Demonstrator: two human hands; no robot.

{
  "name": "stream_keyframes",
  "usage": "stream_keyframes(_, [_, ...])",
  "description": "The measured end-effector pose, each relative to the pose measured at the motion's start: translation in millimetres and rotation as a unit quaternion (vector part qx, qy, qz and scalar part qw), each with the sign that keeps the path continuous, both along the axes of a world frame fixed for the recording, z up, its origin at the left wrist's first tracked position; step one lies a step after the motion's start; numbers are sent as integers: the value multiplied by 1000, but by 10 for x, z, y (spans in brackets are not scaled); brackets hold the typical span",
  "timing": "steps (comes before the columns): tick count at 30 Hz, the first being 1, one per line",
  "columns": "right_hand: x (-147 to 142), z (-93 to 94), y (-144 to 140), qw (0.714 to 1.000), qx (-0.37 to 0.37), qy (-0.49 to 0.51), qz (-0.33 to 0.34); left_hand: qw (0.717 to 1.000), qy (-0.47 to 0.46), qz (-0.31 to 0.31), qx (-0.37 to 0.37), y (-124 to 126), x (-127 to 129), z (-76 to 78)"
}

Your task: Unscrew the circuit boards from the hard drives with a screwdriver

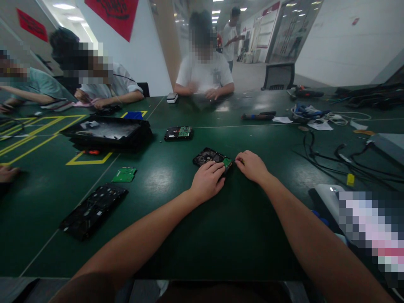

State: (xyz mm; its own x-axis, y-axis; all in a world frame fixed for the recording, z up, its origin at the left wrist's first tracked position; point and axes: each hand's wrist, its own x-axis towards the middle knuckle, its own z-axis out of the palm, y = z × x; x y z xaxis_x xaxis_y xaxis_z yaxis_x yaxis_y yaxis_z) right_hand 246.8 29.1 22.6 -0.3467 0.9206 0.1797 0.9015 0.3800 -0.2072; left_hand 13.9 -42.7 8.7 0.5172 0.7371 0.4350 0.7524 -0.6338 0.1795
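— What are the hands doing?
— The left hand [207, 180] is pressing fingers-together on the hard drive [211, 158] at twelve o'clock on the bench [240, 227]; its green board is still sitting attached. The right hand [251, 166] is pinching something small; I cannot tell what.
— Counts?
— Three drives showing, one loose circuit board [124, 174] at nine o'clock.

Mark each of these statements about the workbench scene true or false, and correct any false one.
1. The left hand rests on a hard drive. True.
2. The right hand holds a hammer. False: it touches the drive's right end, and what it pinches is too small to tell.
3. A loose green circuit board lies left of the hands. True.
4. The table is red. False: it is dark green.
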Motion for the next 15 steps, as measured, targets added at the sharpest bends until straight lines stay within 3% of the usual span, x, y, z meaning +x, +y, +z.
stream_keyframes(5, [-56, 52, -35, 999, -22, -14, -27, 999, -2, -48, -18, -18, -175, 12])
stream_keyframes(15, [-32, 71, -70, 1000, 2, 8, -26, 998, -39, -43, -21, -15, -172, 13])
